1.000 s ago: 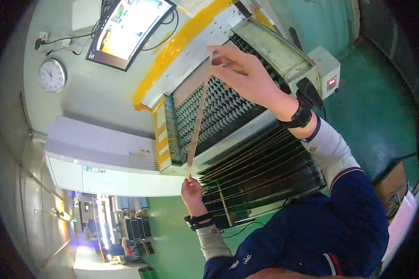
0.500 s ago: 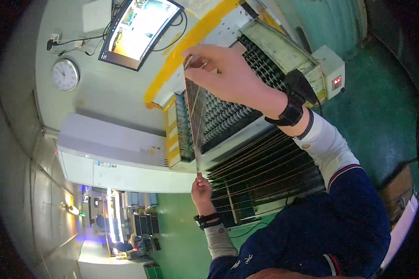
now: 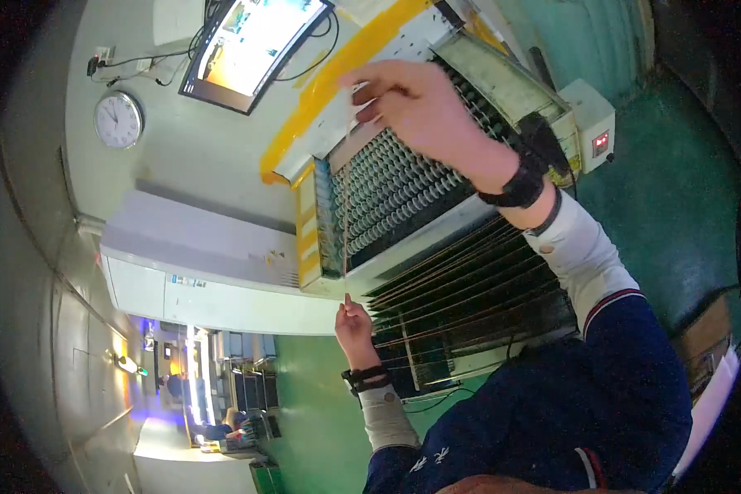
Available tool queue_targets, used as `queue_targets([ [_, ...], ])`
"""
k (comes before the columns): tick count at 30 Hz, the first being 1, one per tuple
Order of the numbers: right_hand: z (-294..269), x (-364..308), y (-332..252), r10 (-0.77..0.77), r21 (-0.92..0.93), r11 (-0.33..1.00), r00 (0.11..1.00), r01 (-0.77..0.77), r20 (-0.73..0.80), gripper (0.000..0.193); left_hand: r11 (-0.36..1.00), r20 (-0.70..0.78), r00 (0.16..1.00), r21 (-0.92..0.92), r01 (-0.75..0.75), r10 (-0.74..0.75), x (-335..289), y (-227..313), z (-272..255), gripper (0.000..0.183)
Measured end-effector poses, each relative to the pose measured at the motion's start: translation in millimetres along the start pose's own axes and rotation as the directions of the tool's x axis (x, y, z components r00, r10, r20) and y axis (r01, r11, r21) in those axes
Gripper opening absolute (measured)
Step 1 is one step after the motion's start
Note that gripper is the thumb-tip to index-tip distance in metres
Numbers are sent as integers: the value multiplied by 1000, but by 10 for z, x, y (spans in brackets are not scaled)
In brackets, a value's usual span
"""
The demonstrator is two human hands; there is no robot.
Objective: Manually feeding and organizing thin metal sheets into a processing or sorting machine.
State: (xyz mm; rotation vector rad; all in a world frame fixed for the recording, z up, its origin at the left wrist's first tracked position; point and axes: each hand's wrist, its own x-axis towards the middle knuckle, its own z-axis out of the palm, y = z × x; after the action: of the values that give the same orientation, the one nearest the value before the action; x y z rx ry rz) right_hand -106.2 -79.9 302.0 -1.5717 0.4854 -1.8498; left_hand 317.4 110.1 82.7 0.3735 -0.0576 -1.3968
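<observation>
My left hand [image 3: 355, 333] is closed, its fingertips pinched at the near end of a thin panel [image 3: 346, 218]. The panel shows almost edge-on, as a narrow copper-brown line in front of the roller bed [image 3: 412, 181]. My right hand [image 3: 420, 111] is raised over the far side of the rollers, fingers apart and curved, holding nothing that I can see. Beneath its fingers lies a flat pinkish-brown strip [image 3: 361, 146] along the bed's edge. Several thin panels [image 3: 469, 272] stand on edge in a dark rack in front of my body.
Yellow-striped trim [image 3: 306, 226] frames one end of the roller machine. A control box [image 3: 591, 132] with a red display stands at the other end. A screen [image 3: 251, 53] and a round clock [image 3: 118, 120] hang on the wall. Beyond a white cabinet [image 3: 198, 292] is another work area.
My right hand has let go of the panel's far end and moved away to the right, its fingers opening. The panel has turned from a slanted face to nearly edge-on.
</observation>
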Motion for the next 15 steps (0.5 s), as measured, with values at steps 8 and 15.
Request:
queue_targets([
  [8, -724, -553, 543, 392, 406, 830, 918, -382, 61, 45, 913, -44, 966, 342, -224, 253, 764, -13, 0, 11],
  [15, -922, -942, 1266, 691, 289, 710, 715, -642, -109, 43, 904, -127, 976, 414, -108, 175, 1511, 105, -293, 12],
])
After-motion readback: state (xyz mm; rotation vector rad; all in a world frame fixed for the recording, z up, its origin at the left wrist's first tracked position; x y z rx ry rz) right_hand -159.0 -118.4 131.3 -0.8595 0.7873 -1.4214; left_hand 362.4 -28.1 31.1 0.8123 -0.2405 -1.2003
